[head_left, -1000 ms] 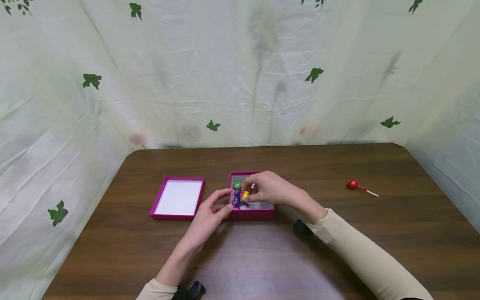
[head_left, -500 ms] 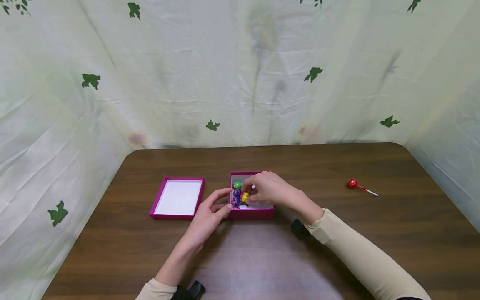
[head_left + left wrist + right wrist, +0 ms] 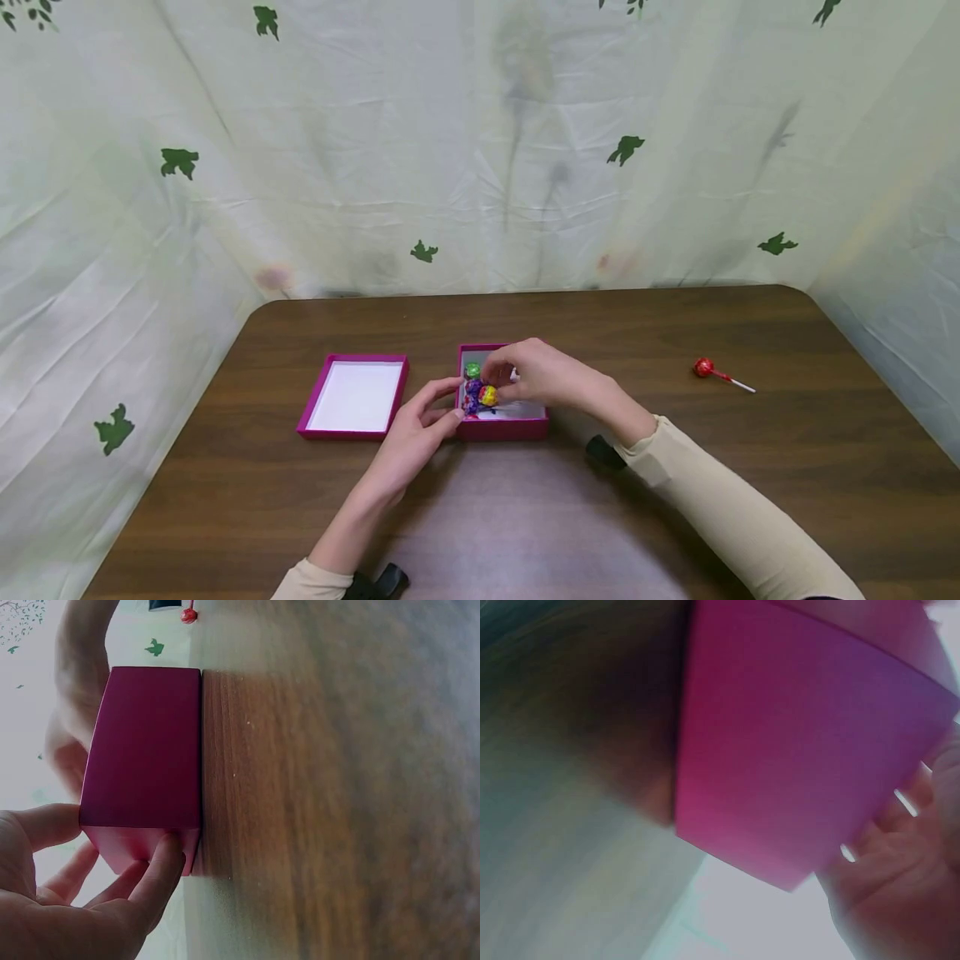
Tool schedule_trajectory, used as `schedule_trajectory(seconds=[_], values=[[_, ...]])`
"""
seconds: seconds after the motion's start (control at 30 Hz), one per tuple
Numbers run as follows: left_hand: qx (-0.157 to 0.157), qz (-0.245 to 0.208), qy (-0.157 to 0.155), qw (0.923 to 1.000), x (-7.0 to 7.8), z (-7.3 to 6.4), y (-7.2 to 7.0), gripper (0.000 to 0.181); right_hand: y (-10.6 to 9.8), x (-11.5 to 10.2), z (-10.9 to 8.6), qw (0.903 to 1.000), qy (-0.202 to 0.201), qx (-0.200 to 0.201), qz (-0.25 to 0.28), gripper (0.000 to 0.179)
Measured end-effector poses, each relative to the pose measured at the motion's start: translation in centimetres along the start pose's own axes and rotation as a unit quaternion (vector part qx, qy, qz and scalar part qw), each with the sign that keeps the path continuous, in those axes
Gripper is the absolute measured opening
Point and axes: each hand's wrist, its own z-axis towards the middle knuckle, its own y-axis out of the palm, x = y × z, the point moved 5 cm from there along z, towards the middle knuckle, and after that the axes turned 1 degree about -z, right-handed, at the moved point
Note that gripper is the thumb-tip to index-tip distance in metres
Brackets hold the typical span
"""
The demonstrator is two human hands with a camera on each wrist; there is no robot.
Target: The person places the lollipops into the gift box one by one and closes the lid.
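Note:
My left hand (image 3: 416, 421) rests at the left side of a magenta box (image 3: 502, 429). In the left wrist view, its fingers touch the end wall of the box (image 3: 146, 750) and the thumb tip sits at the rim's corner. My right hand (image 3: 547, 375) reaches over the box and pinches a yellow-and-red wrapped lollipop (image 3: 488, 395), a bit of white stick showing by the fingers. Inside along the left wall lie a green-wrapped lollipop (image 3: 472, 371) and purple-wrapped ones (image 3: 472, 393). The right hand hides part of the box's inside. In the right wrist view, the box wall (image 3: 802, 742) covers the fingertips.
Left of the box, the magenta lid (image 3: 356, 396) lies with its white inside facing up. A red lollipop (image 3: 705, 367) with a white stick lies at the right on the brown table (image 3: 600, 533). A pale curtain (image 3: 450, 150) with leaf shapes hangs behind.
The right hand shifts slightly within the box, and the yellow-and-red lollipop settles a little lower beside the purple ones. My left hand stays at the box's left side.

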Motion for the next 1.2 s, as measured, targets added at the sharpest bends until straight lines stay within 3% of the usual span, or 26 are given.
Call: schedule_trajectory(seconds=[0.23, 0.5, 0.93, 1.2], values=[[-0.001, 0.003, -0.002, 1.0, 0.1, 0.1, -0.1, 0.044, -2.3, -1.2, -1.5, 0.9978, -0.005, 0.044, 0.05, 0.027], [0.003, 0.007, -0.008, 0.9999, -0.1, 0.1, 0.0, 0.044, -3.3, -1.2, -3.5, 0.9911, -0.014, 0.096, 0.091, 0.025], [0.004, 0.007, -0.008, 0.9999, -0.1, 0.0, 0.1, 0.045, -5.1, -0.5, -8.0, 0.9813, 0.023, 0.144, 0.126, 0.03], [0.004, 0.003, -0.005, 1.0, -0.2, 0.1, 0.1, 0.045, -6.3, 0.6, -11.1, 0.9777, 0.059, 0.167, 0.113, 0.029]])
